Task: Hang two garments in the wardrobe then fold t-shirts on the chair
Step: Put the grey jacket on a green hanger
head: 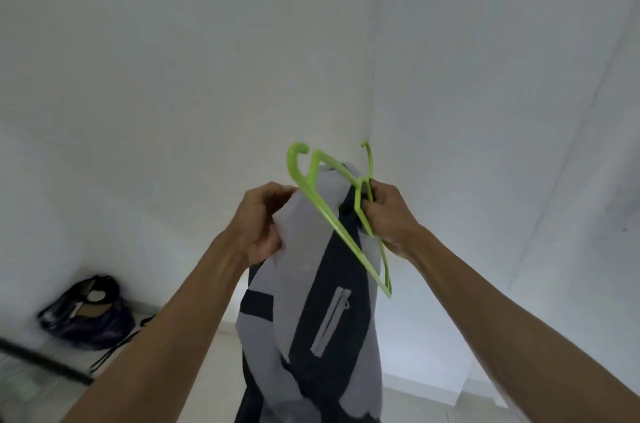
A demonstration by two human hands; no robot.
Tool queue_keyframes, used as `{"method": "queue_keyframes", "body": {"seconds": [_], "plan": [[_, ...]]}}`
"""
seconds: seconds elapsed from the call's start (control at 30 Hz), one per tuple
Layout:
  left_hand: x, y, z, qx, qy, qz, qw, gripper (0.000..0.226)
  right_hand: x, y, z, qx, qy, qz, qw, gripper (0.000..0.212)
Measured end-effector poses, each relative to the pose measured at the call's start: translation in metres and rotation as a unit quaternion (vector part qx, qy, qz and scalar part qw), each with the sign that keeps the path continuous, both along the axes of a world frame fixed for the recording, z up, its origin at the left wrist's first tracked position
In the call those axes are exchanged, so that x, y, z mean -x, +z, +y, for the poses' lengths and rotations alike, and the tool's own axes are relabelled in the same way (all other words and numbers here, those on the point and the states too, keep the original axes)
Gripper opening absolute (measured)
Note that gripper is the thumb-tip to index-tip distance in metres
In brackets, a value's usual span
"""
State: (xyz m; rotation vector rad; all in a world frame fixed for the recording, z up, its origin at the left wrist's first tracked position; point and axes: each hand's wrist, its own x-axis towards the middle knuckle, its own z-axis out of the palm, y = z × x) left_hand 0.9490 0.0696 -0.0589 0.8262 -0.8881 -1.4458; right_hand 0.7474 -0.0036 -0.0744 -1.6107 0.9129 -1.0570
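A grey and black jacket (311, 301) with a zipped pocket hangs down in front of me, held up at chest height. My left hand (265, 222) grips the grey fabric near its top left. My right hand (388, 215) is closed on two lime-green plastic hangers (332, 211) together with the jacket's dark top edge. One hanger's arm pokes into the top of the jacket; its hook curls up at the left. The second hanger's hook points up beside the right hand. The wardrobe and the chair are not in view.
White walls meet in a corner (372, 93) straight ahead. A dark open bag (88, 315) with straps lies on the pale floor at lower left. A dark bar (41, 360) crosses the bottom left corner.
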Motion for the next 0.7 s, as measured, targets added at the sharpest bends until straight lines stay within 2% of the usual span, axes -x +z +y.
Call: {"method": "queue_keyframes", "body": {"seconds": [0.07,0.1,0.17,0.23,0.27,0.33,0.4,0.43,0.5,0.53,0.6,0.7], "plan": [[-0.007,-0.015,0.005,-0.003,0.059,-0.175,0.983,0.020,0.003,0.008,0.013,-0.017,0.027,-0.052,0.998,0.030],[-0.009,-0.022,0.010,0.007,0.076,-0.268,0.960,0.031,0.005,0.011,0.020,-0.021,0.044,-0.073,0.996,0.034],[-0.005,-0.032,0.017,0.057,0.068,-0.386,0.918,0.066,0.009,0.017,0.035,-0.040,0.080,-0.106,0.990,0.045],[0.005,-0.035,0.024,0.115,0.066,-0.428,0.894,0.100,0.011,0.022,0.047,-0.057,0.097,-0.127,0.986,0.057],[0.010,-0.037,0.024,0.126,0.102,-0.439,0.884,0.111,0.010,0.024,0.048,-0.061,0.103,-0.132,0.984,0.053],[0.014,-0.031,0.024,0.082,0.210,-0.444,0.867,0.117,0.011,0.027,0.051,-0.067,0.113,-0.144,0.981,0.035],[0.009,-0.027,0.023,0.025,0.285,-0.444,0.849,0.100,0.013,0.030,0.058,-0.088,0.118,-0.156,0.977,0.033],[0.004,-0.025,0.023,0.031,0.280,-0.460,0.842,0.086,0.015,0.032,0.062,-0.095,0.130,-0.161,0.974,0.037],[-0.004,-0.021,0.024,0.121,0.222,-0.468,0.847,0.052,0.018,0.033,0.073,-0.090,0.148,-0.155,0.973,0.047],[-0.005,-0.020,0.026,0.158,0.197,-0.434,0.865,0.035,0.018,0.035,0.077,-0.092,0.137,-0.149,0.975,0.047],[-0.002,-0.014,0.033,0.166,0.186,-0.371,0.894,0.030,0.019,0.035,0.082,-0.091,0.079,-0.118,0.986,0.041],[0.001,-0.001,0.033,0.155,0.231,-0.345,0.896,0.032,0.034,0.034,0.082,-0.067,-0.015,-0.017,0.998,0.034]]}}
